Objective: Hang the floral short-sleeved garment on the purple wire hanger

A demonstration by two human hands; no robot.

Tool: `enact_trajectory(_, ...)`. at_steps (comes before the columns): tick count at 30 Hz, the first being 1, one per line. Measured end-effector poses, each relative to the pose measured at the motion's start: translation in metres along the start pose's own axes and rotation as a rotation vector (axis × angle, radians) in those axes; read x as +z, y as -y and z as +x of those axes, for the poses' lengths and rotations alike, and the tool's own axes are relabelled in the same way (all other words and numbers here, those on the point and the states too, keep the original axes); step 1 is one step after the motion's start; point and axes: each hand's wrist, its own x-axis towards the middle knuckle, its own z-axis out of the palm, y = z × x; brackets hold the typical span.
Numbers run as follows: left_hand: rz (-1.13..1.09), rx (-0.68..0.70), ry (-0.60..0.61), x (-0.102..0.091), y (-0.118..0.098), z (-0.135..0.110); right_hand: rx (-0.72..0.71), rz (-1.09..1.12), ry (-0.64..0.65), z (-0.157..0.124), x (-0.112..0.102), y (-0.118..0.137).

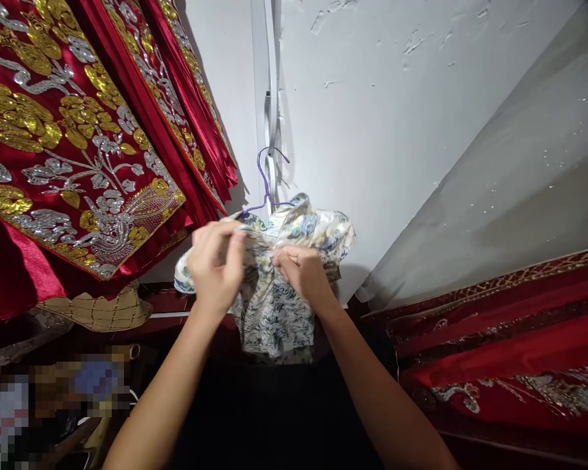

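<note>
A small white garment with a blue and yellow print [274, 307] hangs on a purple hanger [264, 183], whose hook catches a white rail on the wall. My left hand [215, 264] is closed on the garment's left shoulder. My right hand [301, 271] pinches the fabric near the collar at the middle. Both arms reach up from the bottom of the view.
Red satin garments with gold and silver embroidery [73, 130] hang at the upper left. More red embroidered cloth under clear plastic [509, 339] lies at the right. A white wall [396, 117] is behind. A gold mesh piece [98, 310] and blurred clutter sit at the lower left.
</note>
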Motion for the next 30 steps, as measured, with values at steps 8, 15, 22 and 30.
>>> enact_trajectory(8, -0.678, -0.812, -0.498, -0.064, 0.077, -0.055, 0.133, 0.177, 0.076, -0.049, 0.02, -0.031)
enact_trajectory(15, -0.747, -1.308, -0.388, -0.039, 0.094, -0.148, 0.389, 0.293, 0.149, -0.096, 0.035, -0.06)
enact_trajectory(22, -1.019, -1.228, -0.149, -0.025, 0.024, -0.12, 0.518, 0.084, 0.347, -0.104, 0.015, -0.079)
enact_trajectory(30, -0.841, -0.818, 0.578, -0.025, -0.055, -0.109, 0.484, 0.667, -0.035, -0.094, 0.031, -0.061)
